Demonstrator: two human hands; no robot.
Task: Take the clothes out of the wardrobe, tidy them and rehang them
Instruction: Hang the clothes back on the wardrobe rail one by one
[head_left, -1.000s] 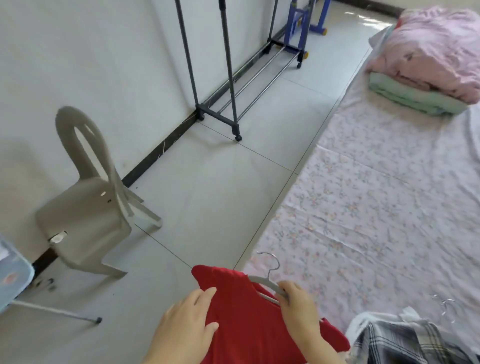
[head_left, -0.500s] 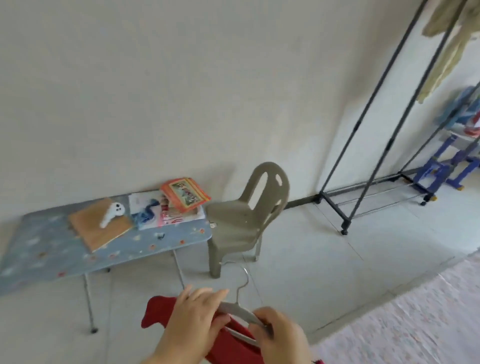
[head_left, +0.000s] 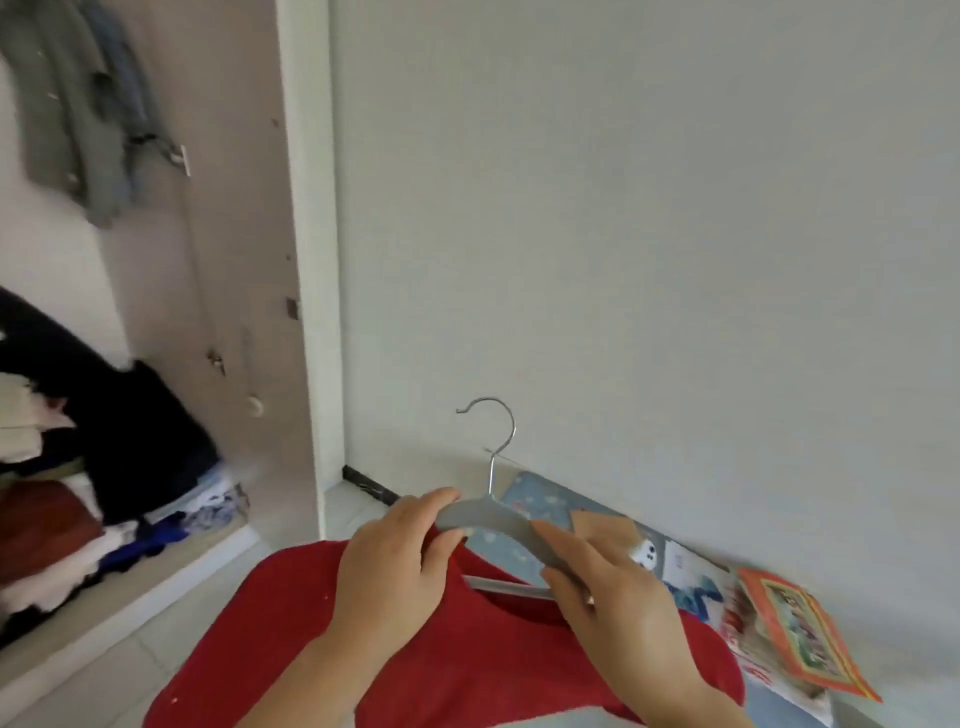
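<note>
A red garment (head_left: 291, 639) hangs on a grey hanger (head_left: 491, 517) with a metal hook pointing up. My left hand (head_left: 395, 566) grips the hanger's left shoulder and the red cloth there. My right hand (head_left: 608, 587) grips the hanger's right arm and its lower bar. The open wardrobe (head_left: 306, 260) stands at the left, with grey-green clothes (head_left: 78, 104) hanging at its top and a dark garment (head_left: 135, 431) over piled folded clothes (head_left: 31, 499) at its bottom.
A low blue patterned table (head_left: 530, 499) stands against the white wall to the right, partly behind my hands. On it lie a small white toy (head_left: 647, 553), papers and an orange-edged book (head_left: 800, 639). Light tiled floor (head_left: 104, 675) runs along the wardrobe's base.
My view has swung left from the bed, past the chair and clothes rack, to the wardrobe. Both hands still hold the hanger with the red garment, now raised with its hook upright.
</note>
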